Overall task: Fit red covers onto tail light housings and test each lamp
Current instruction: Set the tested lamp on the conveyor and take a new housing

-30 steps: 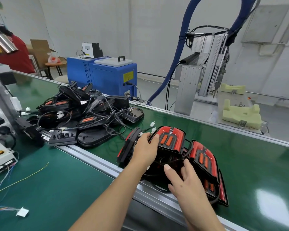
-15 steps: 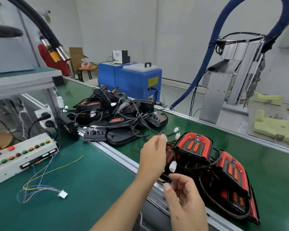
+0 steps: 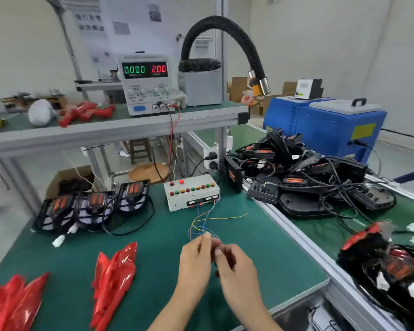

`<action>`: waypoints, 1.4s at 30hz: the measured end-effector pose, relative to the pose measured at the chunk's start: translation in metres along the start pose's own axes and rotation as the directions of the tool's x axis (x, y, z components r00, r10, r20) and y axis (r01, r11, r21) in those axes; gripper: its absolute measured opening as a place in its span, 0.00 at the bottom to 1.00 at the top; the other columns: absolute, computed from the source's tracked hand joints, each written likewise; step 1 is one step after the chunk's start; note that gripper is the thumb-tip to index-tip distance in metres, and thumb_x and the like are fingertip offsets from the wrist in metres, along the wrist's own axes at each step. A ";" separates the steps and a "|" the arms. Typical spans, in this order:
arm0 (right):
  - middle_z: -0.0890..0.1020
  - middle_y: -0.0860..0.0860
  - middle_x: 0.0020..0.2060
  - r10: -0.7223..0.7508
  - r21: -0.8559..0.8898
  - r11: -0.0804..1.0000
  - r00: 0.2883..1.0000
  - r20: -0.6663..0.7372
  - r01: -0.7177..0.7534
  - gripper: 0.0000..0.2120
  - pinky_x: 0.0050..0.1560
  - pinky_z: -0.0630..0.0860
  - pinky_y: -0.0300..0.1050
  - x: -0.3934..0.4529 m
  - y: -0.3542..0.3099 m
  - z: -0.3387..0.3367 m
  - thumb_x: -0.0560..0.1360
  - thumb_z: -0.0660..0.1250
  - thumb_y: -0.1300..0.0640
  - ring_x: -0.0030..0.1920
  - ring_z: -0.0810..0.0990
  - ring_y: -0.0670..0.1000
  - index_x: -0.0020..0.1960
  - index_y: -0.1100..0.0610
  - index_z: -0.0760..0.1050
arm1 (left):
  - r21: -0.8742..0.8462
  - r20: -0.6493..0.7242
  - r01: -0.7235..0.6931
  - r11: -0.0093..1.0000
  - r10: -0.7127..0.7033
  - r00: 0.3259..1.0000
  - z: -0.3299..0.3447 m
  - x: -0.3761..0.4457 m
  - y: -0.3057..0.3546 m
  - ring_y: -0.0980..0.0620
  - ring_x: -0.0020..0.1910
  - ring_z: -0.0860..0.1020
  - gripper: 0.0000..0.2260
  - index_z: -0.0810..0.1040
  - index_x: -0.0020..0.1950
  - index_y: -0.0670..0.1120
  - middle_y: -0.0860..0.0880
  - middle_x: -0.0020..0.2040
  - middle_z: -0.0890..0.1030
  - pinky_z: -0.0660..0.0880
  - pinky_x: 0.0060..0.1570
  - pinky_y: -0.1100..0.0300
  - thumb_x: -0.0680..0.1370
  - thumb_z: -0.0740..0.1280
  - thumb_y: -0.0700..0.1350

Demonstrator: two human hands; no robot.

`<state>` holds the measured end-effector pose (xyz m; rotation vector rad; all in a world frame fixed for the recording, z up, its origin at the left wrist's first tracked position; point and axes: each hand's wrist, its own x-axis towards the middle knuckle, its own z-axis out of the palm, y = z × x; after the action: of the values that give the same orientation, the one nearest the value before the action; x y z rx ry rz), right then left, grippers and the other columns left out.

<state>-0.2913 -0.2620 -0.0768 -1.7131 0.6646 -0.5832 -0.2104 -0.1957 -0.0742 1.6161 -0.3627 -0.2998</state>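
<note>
Single head-worn wide-angle view, looking forward and down across the green table [image 3: 153, 235], hands close at the bottom edge, power supply [image 3: 148, 84] facing the camera beyond

My left hand [image 3: 194, 260] and right hand [image 3: 234, 266] are raised close together in front of me, forearms reaching in from below. Both sets of fingers are curled, tips pinched and nearly touching each other. What sits between them is blurred, so I cannot tell what either pinch holds.
</note>
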 end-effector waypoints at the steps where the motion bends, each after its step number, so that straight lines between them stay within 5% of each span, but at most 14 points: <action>1: 0.85 0.43 0.39 -0.011 0.000 1.000 1.000 0.026 0.011 0.06 0.48 0.79 0.43 0.004 -0.002 0.013 0.80 0.68 0.57 0.40 0.82 0.43 0.46 0.49 0.81 | 0.027 -0.019 0.000 1.000 0.001 1.000 -0.011 0.000 -0.002 0.49 0.41 0.85 0.18 0.85 0.42 0.44 0.48 0.40 0.87 0.80 0.42 0.60 0.86 0.61 0.44; 5: 0.86 0.46 0.41 -0.035 -0.022 0.999 0.988 0.152 0.039 0.06 0.51 0.80 0.47 0.016 -0.005 0.059 0.81 0.67 0.55 0.44 0.83 0.45 0.47 0.49 0.81 | 0.105 -0.108 0.021 0.994 -0.009 0.994 -0.053 0.004 -0.013 0.46 0.43 0.84 0.15 0.85 0.43 0.46 0.47 0.40 0.86 0.80 0.48 0.48 0.85 0.62 0.41; 10: 0.83 0.44 0.36 -0.096 -0.097 0.987 0.949 0.300 0.131 0.08 0.44 0.76 0.42 0.026 -0.005 0.104 0.80 0.67 0.52 0.39 0.80 0.43 0.42 0.49 0.79 | 0.328 -0.211 0.068 0.942 0.003 0.978 -0.102 0.014 -0.017 0.55 0.35 0.77 0.13 0.82 0.40 0.46 0.54 0.34 0.81 0.69 0.34 0.70 0.83 0.64 0.41; 14: 0.82 0.46 0.32 -0.097 -0.131 0.980 0.929 0.356 0.153 0.11 0.42 0.77 0.48 0.036 -0.001 0.127 0.81 0.65 0.55 0.32 0.78 0.43 0.40 0.52 0.77 | 0.470 -0.228 0.097 0.878 0.014 0.974 -0.134 0.028 -0.010 0.66 0.41 0.80 0.10 0.80 0.41 0.55 0.59 0.39 0.83 0.71 0.41 0.73 0.81 0.65 0.46; 18: 0.83 0.49 0.33 -0.057 -0.126 0.987 0.943 0.328 0.104 0.11 0.40 0.78 0.47 0.040 0.014 0.134 0.81 0.66 0.55 0.32 0.80 0.47 0.40 0.50 0.77 | 0.508 -0.361 0.164 0.845 0.036 0.932 -0.168 0.056 -0.002 0.52 0.47 0.82 0.07 0.83 0.48 0.51 0.56 0.43 0.84 0.73 0.47 0.60 0.80 0.65 0.46; 21: 0.82 0.50 0.33 -0.049 -0.102 0.991 0.946 0.320 0.086 0.10 0.36 0.77 0.39 0.041 0.019 0.136 0.80 0.67 0.56 0.31 0.79 0.45 0.40 0.50 0.78 | 0.517 -0.486 0.299 0.802 -0.013 0.874 -0.194 0.086 -0.001 0.46 0.56 0.79 0.10 0.81 0.59 0.45 0.47 0.56 0.83 0.73 0.53 0.56 0.81 0.64 0.46; 25: 0.83 0.50 0.32 -0.038 -0.129 0.988 0.956 0.290 0.079 0.09 0.45 0.79 0.46 0.041 0.020 0.142 0.79 0.68 0.58 0.34 0.81 0.51 0.40 0.50 0.80 | 0.453 -0.565 0.489 0.745 -0.185 0.804 -0.218 0.122 -0.003 0.40 0.66 0.74 0.21 0.70 0.75 0.47 0.40 0.70 0.69 0.71 0.62 0.49 0.82 0.63 0.49; 29: 0.83 0.49 0.31 -0.007 -0.171 0.984 0.963 0.269 0.055 0.10 0.47 0.81 0.50 0.048 0.017 0.149 0.78 0.69 0.58 0.36 0.82 0.53 0.39 0.49 0.79 | 0.452 -0.553 0.506 0.735 -0.214 0.805 -0.222 0.144 -0.011 0.41 0.66 0.74 0.23 0.65 0.78 0.47 0.40 0.72 0.70 0.72 0.58 0.49 0.83 0.62 0.50; 33: 0.85 0.46 0.45 -0.074 -0.176 0.976 0.954 0.290 0.129 0.04 0.56 0.79 0.50 0.079 -0.005 0.178 0.80 0.66 0.55 0.48 0.83 0.50 0.51 0.51 0.80 | 0.464 -0.532 0.466 0.754 -0.184 0.826 -0.219 0.157 -0.021 0.45 0.55 0.75 0.23 0.64 0.76 0.44 0.42 0.66 0.76 0.73 0.48 0.52 0.82 0.64 0.44; 37: 0.73 0.56 0.68 -0.049 -0.300 0.946 0.968 0.247 0.124 0.20 0.64 0.71 0.51 0.130 -0.036 0.224 0.83 0.62 0.49 0.65 0.75 0.57 0.71 0.58 0.71 | 0.468 -0.495 0.444 0.764 -0.190 0.848 -0.223 0.157 -0.032 0.44 0.56 0.76 0.26 0.65 0.75 0.43 0.43 0.63 0.76 0.77 0.50 0.50 0.77 0.65 0.37; 40: 0.67 0.60 0.71 0.066 -0.388 0.921 0.973 0.221 0.025 0.25 0.62 0.73 0.55 0.162 -0.052 0.251 0.83 0.59 0.45 0.66 0.74 0.63 0.75 0.59 0.66 | 0.456 -0.461 0.437 0.775 -0.214 0.861 -0.232 0.159 -0.036 0.44 0.60 0.77 0.25 0.69 0.75 0.43 0.44 0.63 0.78 0.78 0.56 0.52 0.78 0.68 0.39; 42: 0.67 0.62 0.71 0.148 -0.415 0.909 0.964 0.221 -0.044 0.27 0.60 0.73 0.56 0.177 -0.058 0.265 0.84 0.57 0.45 0.65 0.74 0.65 0.76 0.60 0.64 | 0.452 -0.409 0.432 0.780 -0.249 0.878 -0.237 0.161 -0.035 0.47 0.56 0.78 0.25 0.69 0.76 0.42 0.43 0.64 0.79 0.77 0.49 0.58 0.79 0.69 0.42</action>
<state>0.0248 -0.1911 -0.0731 -2.0849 0.7205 -0.1549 0.0340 -0.0429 -0.0866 2.2534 0.1393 -0.2067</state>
